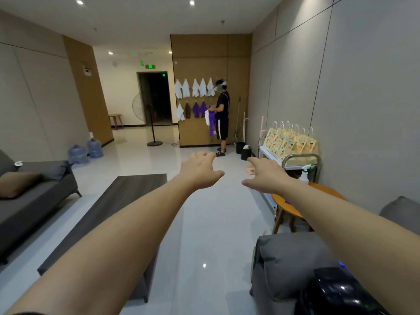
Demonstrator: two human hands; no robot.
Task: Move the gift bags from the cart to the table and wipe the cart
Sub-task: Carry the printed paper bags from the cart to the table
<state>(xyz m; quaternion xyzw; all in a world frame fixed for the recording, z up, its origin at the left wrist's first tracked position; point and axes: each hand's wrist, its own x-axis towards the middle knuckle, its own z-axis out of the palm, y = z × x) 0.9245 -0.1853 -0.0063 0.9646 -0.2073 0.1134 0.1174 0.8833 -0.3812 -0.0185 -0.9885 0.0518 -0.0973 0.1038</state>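
Observation:
Several yellow patterned gift bags (291, 142) with white handles stand in a row on the metal cart (317, 159) against the right wall. Both my arms stretch forward over the floor. My left hand (201, 170) is empty, fingers relaxed and pointing away. My right hand (266, 175) is empty too, fingers extended toward the cart, still well short of it. A long dark coffee table (118, 210) lies low at the centre left. A white spray bottle (304, 173) stands on the round wooden side table (293, 208) in front of the cart.
A grey sofa (29, 201) lines the left wall and a grey armchair (295, 258) fills the lower right. A person (221, 114) stands at a wall of hanging cloths far ahead. Water jugs (85, 151), a floor fan (153, 123) and bins (243, 150) stand further off.

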